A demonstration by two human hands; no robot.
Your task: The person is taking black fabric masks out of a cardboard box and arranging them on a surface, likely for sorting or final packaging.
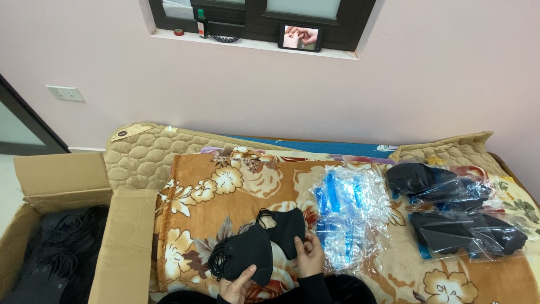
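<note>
Left hand (237,286) clenched on a stack of black face masks (243,258) at the near edge of the floral blanket (197,197); right hand (309,254) fingers pinch a single black mask (287,228) just beside it. Clear empty bags (351,217) lie right of the hands, bagged masks (464,231) far right, open cardboard box (121,242) left.

wall (281,90): pale pink, with a socket (65,93)
window (259,17): dark frame, white sill (247,45)
bed (236,186): floral brown blanket, quilted beige pad (143,155)
</note>
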